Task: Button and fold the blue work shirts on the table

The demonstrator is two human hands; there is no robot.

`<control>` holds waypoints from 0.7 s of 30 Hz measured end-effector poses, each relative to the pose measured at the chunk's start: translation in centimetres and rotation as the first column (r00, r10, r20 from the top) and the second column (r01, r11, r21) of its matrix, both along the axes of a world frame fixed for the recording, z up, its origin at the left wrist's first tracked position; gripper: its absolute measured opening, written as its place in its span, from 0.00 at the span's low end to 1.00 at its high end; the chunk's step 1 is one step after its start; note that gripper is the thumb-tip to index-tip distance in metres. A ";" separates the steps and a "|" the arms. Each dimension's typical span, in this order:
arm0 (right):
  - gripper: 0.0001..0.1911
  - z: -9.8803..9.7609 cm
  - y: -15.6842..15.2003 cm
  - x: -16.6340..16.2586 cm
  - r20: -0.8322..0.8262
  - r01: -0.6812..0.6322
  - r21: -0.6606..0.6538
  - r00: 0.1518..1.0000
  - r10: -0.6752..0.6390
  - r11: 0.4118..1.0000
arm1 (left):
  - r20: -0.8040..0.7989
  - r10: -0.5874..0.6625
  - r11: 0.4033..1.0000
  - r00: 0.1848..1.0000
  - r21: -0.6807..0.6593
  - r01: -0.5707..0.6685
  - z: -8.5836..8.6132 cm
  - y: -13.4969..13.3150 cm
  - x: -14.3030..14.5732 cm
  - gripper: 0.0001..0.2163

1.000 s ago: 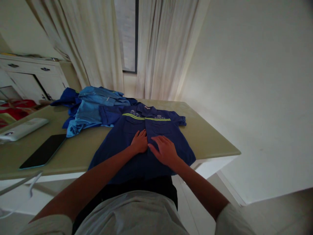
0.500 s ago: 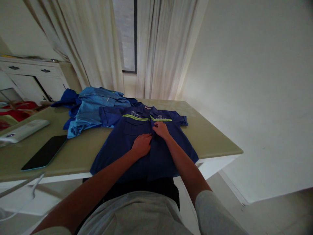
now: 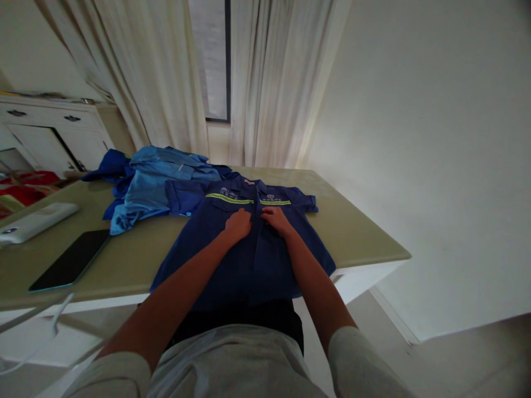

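Observation:
A dark blue work shirt (image 3: 224, 249) with a yellow reflective stripe lies face up on the beige table (image 3: 357, 232), its hem hanging over the near edge. My left hand (image 3: 238, 224) rests on the shirt's chest just left of the front placket, fingers curled against the cloth. My right hand (image 3: 275, 219) sits just right of the placket, fingers bent down onto the fabric. The two hands are close together below the stripe. Whether either pinches the cloth is hard to see.
A heap of lighter blue clothes (image 3: 153, 182) lies at the table's back left, touching the shirt's sleeve. A dark tablet (image 3: 70, 260) and a white device (image 3: 35, 221) lie at the left. A white cabinet (image 3: 53, 130) and curtains (image 3: 269, 83) stand behind.
My right hand went from the shirt's lower middle up to the chest near the stripe. My left hand followed upward and now lies beside it.

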State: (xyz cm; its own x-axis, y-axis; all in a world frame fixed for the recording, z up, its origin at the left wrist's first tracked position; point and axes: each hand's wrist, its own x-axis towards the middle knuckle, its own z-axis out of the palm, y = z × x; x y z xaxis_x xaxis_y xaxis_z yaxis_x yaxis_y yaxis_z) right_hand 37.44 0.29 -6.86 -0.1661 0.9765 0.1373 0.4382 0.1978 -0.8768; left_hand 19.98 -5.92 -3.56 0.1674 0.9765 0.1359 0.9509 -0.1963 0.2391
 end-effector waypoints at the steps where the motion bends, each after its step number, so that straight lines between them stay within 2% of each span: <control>1: 0.13 0.0 -0.1 0.1 -0.006 0.000 -0.006 1.000 0.000 1.000 | 0.012 0.008 1.000 1.000 -0.004 -0.008 -0.1 0.5 0.0 0.09; 4: 0.11 0.1 -0.3 0.2 0.003 -0.001 -0.025 1.000 0.001 1.000 | 0.078 0.009 1.000 0.997 0.004 -0.010 -1.1 1.4 -0.2 0.08; 9: 0.11 0.5 -0.7 0.0 0.085 -0.003 -0.023 0.996 0.005 1.000 | 0.324 -0.042 0.999 0.945 0.031 0.033 -2.8 1.8 -1.4 0.07; 12: 0.10 1.2 -1.1 -0.7 0.168 0.000 0.003 0.986 0.000 1.000 | 0.344 -0.065 0.998 0.937 0.041 0.055 -3.1 2.0 -1.7 0.07; 16: 0.02 1.9 -2.1 -1.9 0.288 0.021 0.057 0.957 -0.037 0.998 | 0.355 -0.113 0.993 0.928 0.083 0.089 -3.1 1.9 -1.7 0.06; 21: 0.07 1.7 -3.4 -2.7 0.410 0.069 0.199 0.900 -0.147 0.978 | 0.255 -0.176 0.974 0.951 0.182 0.132 -3.1 1.4 -1.3 0.08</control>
State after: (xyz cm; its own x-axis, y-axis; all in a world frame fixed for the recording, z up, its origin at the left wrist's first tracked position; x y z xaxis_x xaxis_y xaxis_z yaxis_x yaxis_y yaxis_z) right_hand 34.76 -3.12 -5.16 -0.1412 0.9584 0.2481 0.7854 0.2610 -0.5613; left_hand 18.66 -4.51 -6.63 0.2495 0.9030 0.3497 0.8110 -0.3922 0.4341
